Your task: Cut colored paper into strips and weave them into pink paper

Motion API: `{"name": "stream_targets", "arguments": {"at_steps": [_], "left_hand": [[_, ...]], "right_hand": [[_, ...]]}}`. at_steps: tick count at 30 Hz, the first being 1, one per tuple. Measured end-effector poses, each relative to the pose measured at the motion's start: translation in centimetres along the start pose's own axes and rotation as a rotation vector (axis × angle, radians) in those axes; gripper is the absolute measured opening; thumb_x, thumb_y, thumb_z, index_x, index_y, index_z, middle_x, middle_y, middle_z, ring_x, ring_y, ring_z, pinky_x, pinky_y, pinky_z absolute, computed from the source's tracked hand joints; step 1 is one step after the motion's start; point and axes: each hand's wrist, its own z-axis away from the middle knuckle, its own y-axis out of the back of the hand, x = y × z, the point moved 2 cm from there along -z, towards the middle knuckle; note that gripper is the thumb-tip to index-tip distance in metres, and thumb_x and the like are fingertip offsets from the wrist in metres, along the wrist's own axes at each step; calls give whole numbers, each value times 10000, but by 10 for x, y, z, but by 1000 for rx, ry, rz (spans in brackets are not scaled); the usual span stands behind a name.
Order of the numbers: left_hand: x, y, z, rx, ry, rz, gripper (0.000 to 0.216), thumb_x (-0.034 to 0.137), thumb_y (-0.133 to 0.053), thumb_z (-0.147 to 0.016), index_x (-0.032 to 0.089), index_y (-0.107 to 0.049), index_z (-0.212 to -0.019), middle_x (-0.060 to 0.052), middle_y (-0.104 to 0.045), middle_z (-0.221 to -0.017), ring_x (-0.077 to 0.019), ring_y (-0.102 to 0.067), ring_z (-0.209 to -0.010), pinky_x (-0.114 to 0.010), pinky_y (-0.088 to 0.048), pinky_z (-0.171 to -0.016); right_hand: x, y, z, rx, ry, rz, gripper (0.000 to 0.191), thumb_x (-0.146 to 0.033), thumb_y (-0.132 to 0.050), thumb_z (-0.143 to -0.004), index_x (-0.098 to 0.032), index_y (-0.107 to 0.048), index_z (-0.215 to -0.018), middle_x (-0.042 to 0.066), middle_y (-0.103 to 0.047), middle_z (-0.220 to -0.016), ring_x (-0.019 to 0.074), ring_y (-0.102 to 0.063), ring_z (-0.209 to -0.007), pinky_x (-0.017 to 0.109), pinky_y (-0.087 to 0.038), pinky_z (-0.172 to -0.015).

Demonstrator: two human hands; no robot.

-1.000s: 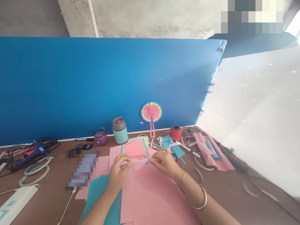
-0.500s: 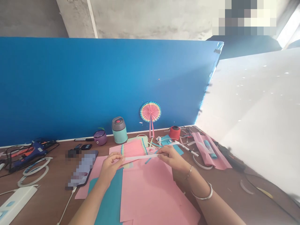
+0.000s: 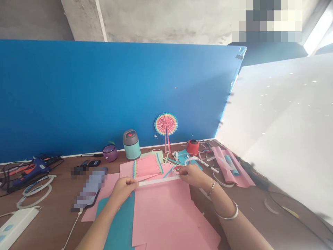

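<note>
A strip of white tape is stretched between my two hands, along the far edge of a pink paper sheet. Its left end is pinched by my left hand, over the sheet's far left corner. My right hand has closed fingers on the other end, near the far right corner. Close by the right fingertips is a small white ring, partly covered by them. Teal paper lies partly under the pink sheet. Just beyond the strip is a pleated pink paper piece with coloured edges.
A round pleated fan stands against the blue partition. Behind the papers are a teal flask, a purple pot and a red container. A phone, glue gun and power strip lie leftward.
Both hands have come nearer to me with the tape strip, which has moved down to the pink sheet's far edge. My right hand has also shifted slightly right.
</note>
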Motion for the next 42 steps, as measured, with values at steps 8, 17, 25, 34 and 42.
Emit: {"name": "stream_targets", "arguments": {"at_steps": [8, 17, 25, 34, 42], "left_hand": [[-10, -6, -6, -16, 19, 2, 177, 345, -607, -563, 172, -600, -525, 7, -566, -548, -169, -563, -579, -293, -461, -603], [-13, -5, -7, -20, 22, -29, 158, 320, -571, -582, 167, -606, -573, -2, -588, -591, -171, -588, -611, -283, -481, -624], [-8, 0, -6, 27, 43, -115, 114, 275, -548, -618, 170, -587, -595, 30, -536, -506, -129, -511, -438, -251, -407, -472], [-12, 0, -8, 30, 46, -164, 94, 243, -541, -655, 169, -578, -610, 35, -518, -502, -116, -489, -429, -229, -389, -447], [-15, 0, -11, 25, 56, -179, 109, 255, -538, -665, 163, -580, -626, 33, -515, -507, -117, -490, -437, -225, -393, -440]], "right_hand": [[7, -6, -1, -129, -52, 118, 203, -96, -419, -661, -178, -478, -486, -30, -414, -530, 118, -381, -582, 268, -293, -690], [7, -6, -2, -177, -91, 136, 214, -111, -403, -695, -178, -509, -522, -24, -413, -549, 126, -371, -624, 265, -260, -710], [8, -3, -2, -168, -142, 160, 198, -138, -417, -680, -166, -479, -495, -19, -425, -554, 114, -351, -583, 266, -253, -679], [8, -3, -3, -197, -125, 190, 173, -90, -392, -630, -173, -500, -524, -11, -448, -595, 117, -340, -599, 249, -247, -647], [5, -2, -2, -206, -144, 189, 179, -85, -402, -644, -174, -503, -528, -18, -429, -581, 118, -342, -596, 259, -262, -684]]}}
